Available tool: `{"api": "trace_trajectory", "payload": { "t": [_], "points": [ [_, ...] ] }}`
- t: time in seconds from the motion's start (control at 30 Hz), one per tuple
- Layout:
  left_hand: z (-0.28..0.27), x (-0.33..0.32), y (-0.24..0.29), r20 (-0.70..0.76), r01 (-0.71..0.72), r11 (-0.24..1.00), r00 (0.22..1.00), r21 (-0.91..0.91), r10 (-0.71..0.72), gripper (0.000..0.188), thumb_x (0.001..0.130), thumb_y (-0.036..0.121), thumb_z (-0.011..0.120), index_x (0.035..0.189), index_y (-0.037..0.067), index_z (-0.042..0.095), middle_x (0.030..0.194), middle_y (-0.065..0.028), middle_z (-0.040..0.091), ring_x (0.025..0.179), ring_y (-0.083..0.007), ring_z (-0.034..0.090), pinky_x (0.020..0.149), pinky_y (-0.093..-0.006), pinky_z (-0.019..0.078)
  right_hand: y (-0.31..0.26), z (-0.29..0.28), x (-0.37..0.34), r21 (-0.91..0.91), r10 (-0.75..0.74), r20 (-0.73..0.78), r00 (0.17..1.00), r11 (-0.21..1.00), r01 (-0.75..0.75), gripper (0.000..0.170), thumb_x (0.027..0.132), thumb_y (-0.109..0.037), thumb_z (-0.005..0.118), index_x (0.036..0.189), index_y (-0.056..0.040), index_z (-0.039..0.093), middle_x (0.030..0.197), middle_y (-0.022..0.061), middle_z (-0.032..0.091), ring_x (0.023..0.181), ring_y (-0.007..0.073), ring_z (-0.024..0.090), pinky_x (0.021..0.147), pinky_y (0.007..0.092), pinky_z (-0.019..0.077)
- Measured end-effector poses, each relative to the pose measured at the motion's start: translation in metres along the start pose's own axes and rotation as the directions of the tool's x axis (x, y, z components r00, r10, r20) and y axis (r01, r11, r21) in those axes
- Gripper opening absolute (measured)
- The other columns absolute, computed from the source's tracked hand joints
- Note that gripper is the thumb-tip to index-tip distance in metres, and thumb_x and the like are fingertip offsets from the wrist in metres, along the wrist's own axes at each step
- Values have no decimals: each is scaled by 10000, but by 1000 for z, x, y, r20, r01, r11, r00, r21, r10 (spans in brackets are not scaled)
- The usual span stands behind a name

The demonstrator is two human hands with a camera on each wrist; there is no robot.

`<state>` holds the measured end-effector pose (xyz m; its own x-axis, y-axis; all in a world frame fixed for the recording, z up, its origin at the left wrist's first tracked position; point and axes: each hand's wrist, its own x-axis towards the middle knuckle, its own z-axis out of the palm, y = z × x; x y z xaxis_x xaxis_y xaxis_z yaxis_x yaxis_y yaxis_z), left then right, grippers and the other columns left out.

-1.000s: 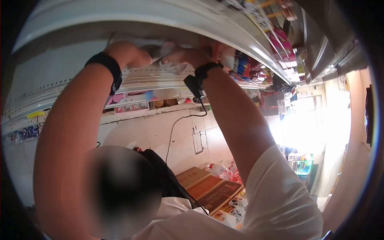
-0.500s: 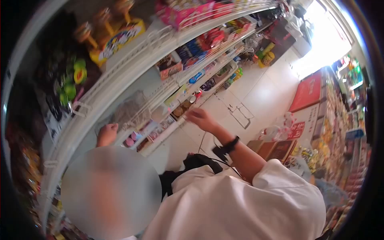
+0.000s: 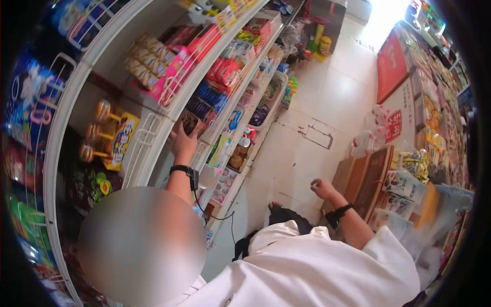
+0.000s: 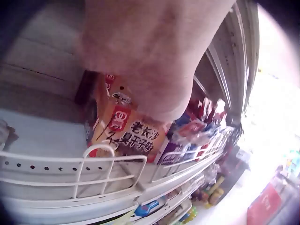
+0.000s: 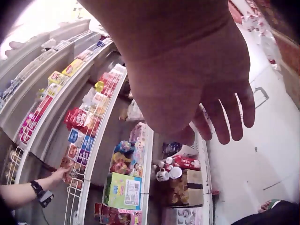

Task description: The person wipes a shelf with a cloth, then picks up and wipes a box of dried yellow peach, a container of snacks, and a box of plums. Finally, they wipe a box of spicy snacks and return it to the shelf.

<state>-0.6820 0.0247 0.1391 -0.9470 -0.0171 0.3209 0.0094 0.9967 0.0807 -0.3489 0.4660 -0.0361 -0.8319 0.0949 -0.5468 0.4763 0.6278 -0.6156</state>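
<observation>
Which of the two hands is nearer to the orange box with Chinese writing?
Left. The left hand is at the orange box, touching it; the right hand is well away, out over the floor.

An orange-tan box (image 4: 136, 135) with a red logo and dark Chinese lettering sits on a pale shelf (image 4: 42, 136), its top partly hidden, mid-frame in the left wrist view

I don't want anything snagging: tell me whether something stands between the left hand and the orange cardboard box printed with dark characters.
Nothing visible does: the left hand touches the orange cardboard box. A low white wire guard stands before part of the box, not between them.
</observation>
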Motion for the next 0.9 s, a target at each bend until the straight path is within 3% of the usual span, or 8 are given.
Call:
{"api": "trace_trajectory", "payload": {
  "t": [0.13,0.2,0.33,0.4,0.57,0.63,0.73,0.9],
  "points": [
    [24,14,19,-156,-205,972,970,-113,186,669,822,391,654,1400,128,445,1267,-329,564,1190,-483,534,999,-503,442,44,21,-57,78,164,45,986,983,-167,390,827,-313,657,1088,-28,700,1017,229,708,986,370,677,890,419,530],
    [16,17,34,169,-30,928,981,-372,99,658,791,304,684,1383,132,454,1197,-248,628,1071,-433,623,902,-478,508,82,41,-70,-69,208,155,966,978,-199,425,814,-333,668,1118,-38,698,1036,238,701,986,367,677,891,422,527],
    [38,35,23,227,-120,939,953,-322,200,605,780,303,691,1313,103,486,1057,-206,696,982,-408,669,855,-484,524,124,68,-70,-170,274,141,951,953,-250,429,802,-353,671,1073,-22,711,1031,243,700,975,358,680,867,423,531],
    [47,52,13,405,-86,874,862,-478,306,555,747,274,732,1217,84,507,997,-185,713,978,-414,666,838,-496,524,149,86,-50,-21,385,253,888,920,-392,421,798,-360,668,1007,1,722,1010,249,701,954,361,685,857,430,531],
    [59,57,13,375,-188,888,855,-419,358,556,688,225,798,1130,70,499,920,-167,712,909,-409,677,793,-503,527,96,77,-27,199,391,39,920,899,-390,359,838,-318,627,972,3,718,909,186,716,804,309,696,729,393,555],
    [55,48,21,319,-206,887,879,-414,353,511,703,197,781,1098,66,484,862,-191,699,864,-433,671,747,-532,519,38,65,-27,479,470,107,876,748,-460,305,875,-261,598,1028,-20,705,857,100,709,734,214,676,630,341,545],
    [59,44,33,350,-164,881,873,-443,339,424,763,115,691,1134,41,500,866,-241,690,866,-444,668,757,-536,528,18,67,-12,452,403,106,909,795,-405,282,888,-222,593,1081,-40,689,843,48,689,698,156,650,589,302,526],
    [50,46,50,326,-173,900,891,-401,316,324,804,103,621,1102,39,513,821,-283,667,815,-474,654,730,-572,513,12,62,11,368,424,197,884,804,-467,289,915,-228,578,1122,-56,682,936,78,710,800,188,678,651,323,561]
  ]
}}
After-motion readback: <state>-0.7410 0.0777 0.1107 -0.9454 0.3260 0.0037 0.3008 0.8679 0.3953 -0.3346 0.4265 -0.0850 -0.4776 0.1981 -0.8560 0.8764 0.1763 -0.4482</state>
